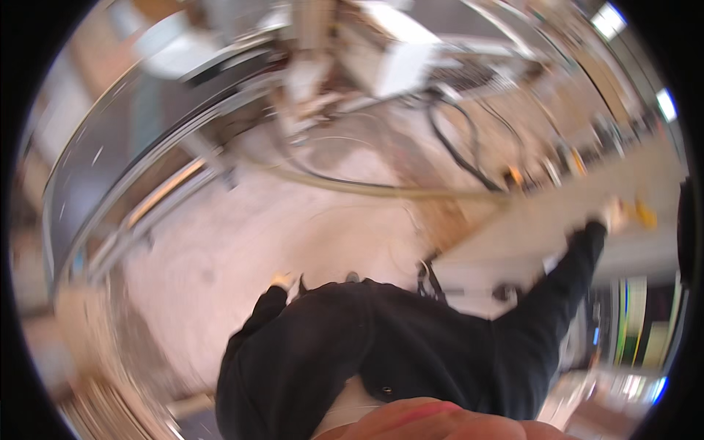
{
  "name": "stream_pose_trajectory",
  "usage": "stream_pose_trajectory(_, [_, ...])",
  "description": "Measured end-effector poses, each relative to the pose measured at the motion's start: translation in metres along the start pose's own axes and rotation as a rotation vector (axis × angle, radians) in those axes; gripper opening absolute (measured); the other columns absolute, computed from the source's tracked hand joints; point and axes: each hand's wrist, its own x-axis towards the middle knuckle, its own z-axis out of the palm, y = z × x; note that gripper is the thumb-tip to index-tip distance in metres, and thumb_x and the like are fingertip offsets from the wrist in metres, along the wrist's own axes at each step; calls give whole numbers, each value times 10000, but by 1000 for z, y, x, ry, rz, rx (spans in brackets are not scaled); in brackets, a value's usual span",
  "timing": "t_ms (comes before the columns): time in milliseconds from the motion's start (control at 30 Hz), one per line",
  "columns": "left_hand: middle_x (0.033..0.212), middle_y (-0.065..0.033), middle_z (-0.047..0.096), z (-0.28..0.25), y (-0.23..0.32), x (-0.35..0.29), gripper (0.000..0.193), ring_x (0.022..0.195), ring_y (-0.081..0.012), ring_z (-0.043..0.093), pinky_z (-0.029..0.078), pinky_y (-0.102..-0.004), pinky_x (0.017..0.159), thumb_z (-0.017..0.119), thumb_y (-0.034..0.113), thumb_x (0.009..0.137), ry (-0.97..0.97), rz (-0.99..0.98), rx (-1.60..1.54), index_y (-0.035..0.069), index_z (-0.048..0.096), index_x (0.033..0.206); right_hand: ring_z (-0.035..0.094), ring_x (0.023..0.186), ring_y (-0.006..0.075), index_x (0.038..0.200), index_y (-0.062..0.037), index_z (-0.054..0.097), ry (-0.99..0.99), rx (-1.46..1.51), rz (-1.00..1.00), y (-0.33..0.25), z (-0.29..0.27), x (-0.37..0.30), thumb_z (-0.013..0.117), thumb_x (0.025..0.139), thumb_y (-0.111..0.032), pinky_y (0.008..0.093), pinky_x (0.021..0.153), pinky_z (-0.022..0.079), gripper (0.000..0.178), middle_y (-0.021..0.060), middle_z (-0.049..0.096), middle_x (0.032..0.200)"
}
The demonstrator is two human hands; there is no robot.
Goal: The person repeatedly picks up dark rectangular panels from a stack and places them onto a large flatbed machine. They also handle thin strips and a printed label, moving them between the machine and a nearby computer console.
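My right arm in a black sleeve stretches out to the right over a grey-beige worktop (pixel 587 192). At its end my right hand (pixel 614 215) is smeared by motion, right beside a small yellow object (pixel 645 214). Whether the fingers grip that object or only come near it cannot be made out. Down by my left side hangs my left hand (pixel 281 280), small and blurred, its fingers not readable. A thin dark shape (pixel 301 284) shows just beside it, too unclear to name.
A large dark-topped machine table (pixel 165 121) with metal rails curves along the left. Black hoses (pixel 469 161) run near the far middle, beside a white box-shaped part (pixel 407 66). Small tools with orange and yellow parts (pixel 576 161) line the worktop's far edge. Stacked boards (pixel 99 411) lie lower left.
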Motion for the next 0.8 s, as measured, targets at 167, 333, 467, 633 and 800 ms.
stream_pose_trajectory(167, [1085,-159,757,4,-3,23,353,1044,-373,693,533,-459,931,643,365,913,163,234,-165,81,764,1086,689,905,290,1145,-10,666,297,-344,-304,36,36,-41,763,853,-215,415,819,552,370,168,734,1009])
stream_pose_trajectory(333, [1150,-209,734,-29,-73,18,362,1096,-402,681,524,-481,976,587,317,920,184,-134,-26,71,766,1116,721,971,399,1140,53,635,338,-1027,235,111,54,-177,736,841,-358,521,759,610,519,265,701,1081])
stream_pose_trajectory(467, [1143,-218,741,-51,-164,18,353,1076,-411,697,542,-481,954,578,274,946,63,-146,361,45,770,1133,725,949,380,1167,33,629,-321,-1370,249,150,146,-450,700,886,-392,528,750,603,515,247,706,1082])
stream_pose_trajectory(633, [1178,-265,714,-109,-245,-32,458,1168,-409,672,507,-493,1014,551,377,957,599,-553,-393,7,763,1122,725,966,314,1188,-8,659,-1955,-680,-38,55,274,-854,648,942,-309,487,814,586,389,169,735,1081])
stream_pose_trajectory(800, [1077,-243,746,-193,-329,-78,383,1053,-390,720,561,-491,884,626,326,859,481,-681,-460,36,788,1050,724,982,248,1208,-48,689,-2637,-7,-898,-123,365,-1094,595,998,-225,445,878,568,290,90,764,1079])
